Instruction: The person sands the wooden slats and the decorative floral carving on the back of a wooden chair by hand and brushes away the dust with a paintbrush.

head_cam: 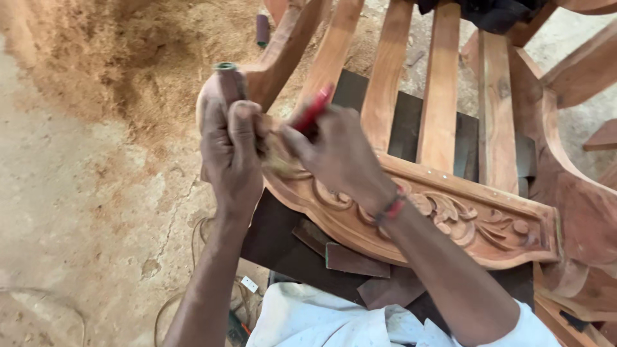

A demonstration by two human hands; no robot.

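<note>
- The bare, dusty concrete floor (77, 212) fills the left side, with a heap of reddish-brown sawdust (128, 58) spread across its upper part.
- The left hand (230, 144) is closed around a rolled brown sheet of sandpaper (228, 80), whose upper end sticks out above the fist, and it rests at the left corner of the carved reddish wooden chair rail (450, 222).
- The right hand (334, 154) is closed on a slim red tool (313, 109), gripped between thumb and fingers — its tip meets the carving just beside the left hand. A red-and-dark band sits on that wrist.
- The rail runs down to the right, its scrolled leaf carving facing up; plain wooden back slats (440, 83) rise from it toward the top edge.
- Below the rail lie dark brown sandpaper sheets (350, 260), above the person's white cloth garment (321, 318).
</note>
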